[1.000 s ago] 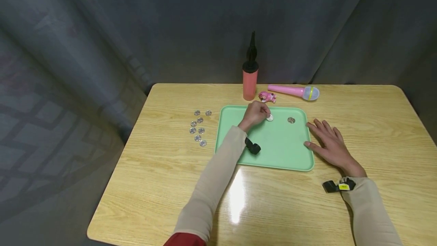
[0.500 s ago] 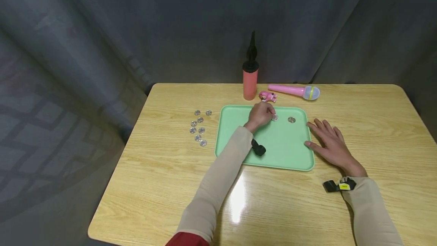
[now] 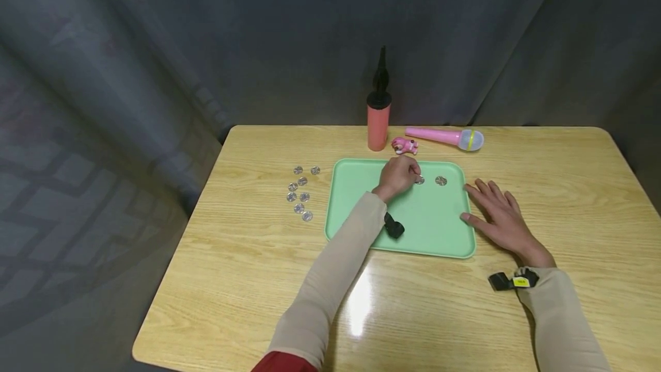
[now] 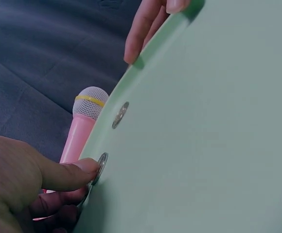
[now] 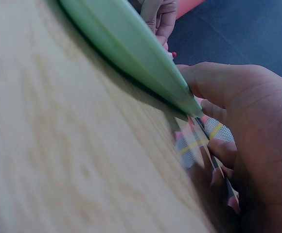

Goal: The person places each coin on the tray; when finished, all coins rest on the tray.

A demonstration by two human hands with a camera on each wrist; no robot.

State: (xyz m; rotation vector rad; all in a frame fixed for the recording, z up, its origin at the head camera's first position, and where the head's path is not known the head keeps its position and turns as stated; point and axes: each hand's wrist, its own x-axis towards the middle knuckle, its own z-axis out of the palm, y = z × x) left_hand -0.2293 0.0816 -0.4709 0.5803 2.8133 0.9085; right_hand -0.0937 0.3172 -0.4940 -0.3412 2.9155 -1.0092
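Note:
Over the back of the mint-green tray (image 3: 413,228), my left hand (image 3: 397,178) pinches a silver coin (image 4: 101,167) between thumb and fingers, low at the tray's surface. To the right of it a second coin (image 3: 440,181) lies flat in the tray. My right hand (image 3: 497,220) is spread at the tray's right rim, fingers extended; its thumb and fingertips touch the rim. Left of the tray, several more silver coins (image 3: 302,181) lie loose on the wooden table (image 3: 232,280).
Behind the tray stand a coral hand pump (image 3: 378,125) with a black top and a small pink figurine (image 3: 405,146). A pink toy microphone (image 3: 439,136) lies to their right. Dark grey curtain (image 3: 289,45) hangs past the table's back edge.
My left hand has slid right along the back of the tray with the coin, closer to the second coin. The right hand stays in place.

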